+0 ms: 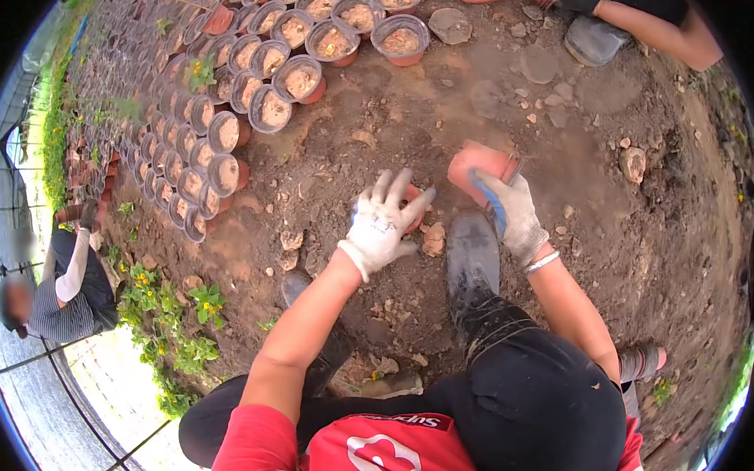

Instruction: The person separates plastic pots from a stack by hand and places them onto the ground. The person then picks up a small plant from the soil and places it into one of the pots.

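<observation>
My right hand, in a white glove with a blue palm, is closed on an orange-brown plant pot. The pot is tipped on its side just above or on the soil, its dark rim toward my fingers. To the left, my left hand, also gloved, is spread palm down over a reddish-brown object. Most of that object is hidden under the fingers; it looks like another pot or a piece of one. A clod lies between my hands, close to my dark boot.
Rows of soil-filled pots cover the ground at upper left. A co-worker's arm reaches in at top right beside a dark container. Another person crouches at far left near flowering plants. A stone lies at right.
</observation>
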`<state>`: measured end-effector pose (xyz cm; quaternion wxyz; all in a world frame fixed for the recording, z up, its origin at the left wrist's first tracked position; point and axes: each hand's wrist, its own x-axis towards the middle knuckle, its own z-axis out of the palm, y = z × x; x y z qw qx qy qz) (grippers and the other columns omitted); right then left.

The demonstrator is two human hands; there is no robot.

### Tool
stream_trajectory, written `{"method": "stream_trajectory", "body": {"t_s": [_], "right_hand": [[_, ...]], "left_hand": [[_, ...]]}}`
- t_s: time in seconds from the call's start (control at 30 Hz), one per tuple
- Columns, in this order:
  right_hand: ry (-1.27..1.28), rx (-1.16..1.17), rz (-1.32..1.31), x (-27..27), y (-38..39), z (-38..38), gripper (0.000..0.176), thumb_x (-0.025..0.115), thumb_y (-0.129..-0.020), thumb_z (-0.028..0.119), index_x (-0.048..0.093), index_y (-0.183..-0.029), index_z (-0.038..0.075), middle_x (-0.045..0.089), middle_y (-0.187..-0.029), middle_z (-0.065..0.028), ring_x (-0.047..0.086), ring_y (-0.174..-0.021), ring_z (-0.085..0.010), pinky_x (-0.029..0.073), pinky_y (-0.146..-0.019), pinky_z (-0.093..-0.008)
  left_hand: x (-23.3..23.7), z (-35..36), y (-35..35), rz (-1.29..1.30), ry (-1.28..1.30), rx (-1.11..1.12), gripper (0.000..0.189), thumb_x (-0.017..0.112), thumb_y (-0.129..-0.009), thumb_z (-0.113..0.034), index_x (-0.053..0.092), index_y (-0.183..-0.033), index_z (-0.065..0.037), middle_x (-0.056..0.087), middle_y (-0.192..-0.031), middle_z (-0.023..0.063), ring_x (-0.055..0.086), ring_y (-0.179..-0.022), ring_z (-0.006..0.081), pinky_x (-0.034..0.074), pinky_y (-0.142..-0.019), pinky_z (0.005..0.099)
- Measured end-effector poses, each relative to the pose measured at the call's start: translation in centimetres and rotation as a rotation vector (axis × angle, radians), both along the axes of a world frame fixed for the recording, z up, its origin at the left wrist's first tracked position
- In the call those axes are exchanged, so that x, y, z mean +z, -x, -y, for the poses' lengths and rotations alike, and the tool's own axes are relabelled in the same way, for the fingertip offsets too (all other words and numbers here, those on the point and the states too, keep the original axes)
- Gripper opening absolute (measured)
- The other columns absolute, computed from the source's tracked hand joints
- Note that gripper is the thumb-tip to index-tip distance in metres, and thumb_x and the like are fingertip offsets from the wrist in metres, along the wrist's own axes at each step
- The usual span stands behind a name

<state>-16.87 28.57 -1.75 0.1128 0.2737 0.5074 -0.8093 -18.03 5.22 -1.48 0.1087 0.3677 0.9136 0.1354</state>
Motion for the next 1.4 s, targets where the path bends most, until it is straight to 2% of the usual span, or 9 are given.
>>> {"method": "stream_trajectory", "body": {"t_s": [0.27, 0.37, 0.53, 0.83, 0.93, 1.0, 1.1, 1.2, 1.4], "right_hand": [[-0.124, 0.059, -0.057, -1.3, -1.2, -1.8, 0.032, 0.068, -0.088, 0.009, 0.060, -0.116, -0.002, 0.066, -0.106, -0.0051, 0.064, -0.094, -0.0120, 0.052, -0.079, -0.0265], [0.050, -0.003, 0.037, -0.2, -0.7, -1.0, 0.032, 0.068, -0.088, 0.010, 0.060, -0.116, -0.002, 0.066, -0.106, -0.0046, 0.064, -0.093, -0.0113, 0.052, -0.078, -0.0262], [0.000, 0.136, 0.015, 1.9, -0.3, -0.1, 0.033, 0.068, -0.088, 0.010, 0.059, -0.117, -0.001, 0.066, -0.107, -0.0046, 0.064, -0.094, -0.0116, 0.052, -0.081, -0.0265], [0.183, 0.233, 0.023, 1.9, -1.0, 3.3, 0.026, 0.064, -0.090, 0.008, 0.063, -0.116, 0.002, 0.067, -0.106, -0.0054, 0.064, -0.097, -0.0118, 0.051, -0.086, -0.0291], [0.310, 0.131, 0.034, 2.1, -0.9, 2.7, 0.027, 0.063, -0.091, 0.007, 0.062, -0.117, 0.001, 0.067, -0.108, -0.0066, 0.064, -0.100, -0.0154, 0.050, -0.091, -0.0305], [-0.297, 0.410, -0.544, 0.2, -1.7, 1.9, 0.031, 0.063, -0.091, 0.007, 0.060, -0.121, 0.002, 0.066, -0.112, -0.0071, 0.063, -0.105, -0.0195, 0.049, -0.096, -0.0321], [0.070, 0.290, -0.340, -0.4, -2.2, 2.1, 0.034, 0.062, -0.091, 0.007, 0.057, -0.125, 0.003, 0.065, -0.115, -0.0065, 0.062, -0.109, -0.0227, 0.050, -0.096, -0.0350], [0.625, -0.031, -0.038, 1.2, -1.4, 3.1, 0.038, 0.063, -0.091, 0.007, 0.055, -0.127, 0.002, 0.064, -0.116, -0.0073, 0.063, -0.107, -0.0226, 0.051, -0.093, -0.0355], [0.338, 0.118, -0.026, 3.7, 1.1, 2.1, 0.039, 0.066, -0.088, 0.008, 0.055, -0.124, -0.001, 0.065, -0.112, -0.0086, 0.065, -0.100, -0.0179, 0.052, -0.087, -0.0298]], "left_hand": [[1.9, 3.5, 3.3, 0.840, -0.764, 0.536, 0.064, 0.079, -0.070, -0.019, 0.056, -0.129, -0.011, 0.053, -0.122, 0.0157, 0.053, -0.114, 0.0316, 0.043, -0.100, 0.0390], [0.9, 4.3, 3.2, 0.364, -0.193, 0.316, 0.067, 0.080, -0.069, -0.017, 0.054, -0.131, -0.007, 0.052, -0.125, 0.0154, 0.053, -0.116, 0.0273, 0.043, -0.101, 0.0364], [1.3, 3.8, 3.7, 0.766, -0.915, 0.661, 0.067, 0.075, -0.080, -0.017, 0.044, -0.138, 0.000, 0.051, -0.132, 0.0151, 0.051, -0.120, 0.0235, 0.039, -0.104, 0.0354], [1.2, -1.9, 3.4, 0.452, -0.671, 0.423, 0.072, 0.074, -0.079, -0.011, 0.039, -0.142, -0.004, 0.052, -0.132, 0.0106, 0.050, -0.121, 0.0246, 0.036, -0.107, 0.0355], [0.1, -1.9, 3.2, 0.775, -1.075, 0.560, 0.088, 0.084, -0.069, -0.017, 0.039, -0.143, -0.006, 0.048, -0.135, 0.0137, 0.049, -0.124, 0.0268, 0.042, -0.104, 0.0388], [0.3, -2.6, 2.4, 1.061, -1.587, 0.620, 0.100, 0.087, -0.062, -0.014, 0.033, -0.145, -0.005, 0.048, -0.134, 0.0117, 0.048, -0.126, 0.0258, 0.043, -0.105, 0.0393], [-0.6, -4.2, 1.1, 1.149, -1.760, 0.678, 0.103, 0.087, -0.059, -0.012, 0.031, -0.146, -0.005, 0.047, -0.136, 0.0103, 0.047, -0.126, 0.0247, 0.043, -0.105, 0.0396], [-2.2, -6.3, -2.1, 1.361, -1.597, 0.691, 0.089, 0.086, -0.067, -0.019, 0.038, -0.141, -0.006, 0.050, -0.134, 0.0067, 0.051, -0.122, 0.0231, 0.044, -0.103, 0.0383], [-3.1, -6.5, -0.6, 1.380, -1.354, 0.616, 0.070, 0.078, -0.080, -0.022, 0.042, -0.138, -0.006, 0.054, -0.126, 0.0060, 0.053, -0.114, 0.0163, 0.044, -0.100, 0.0341]]}}
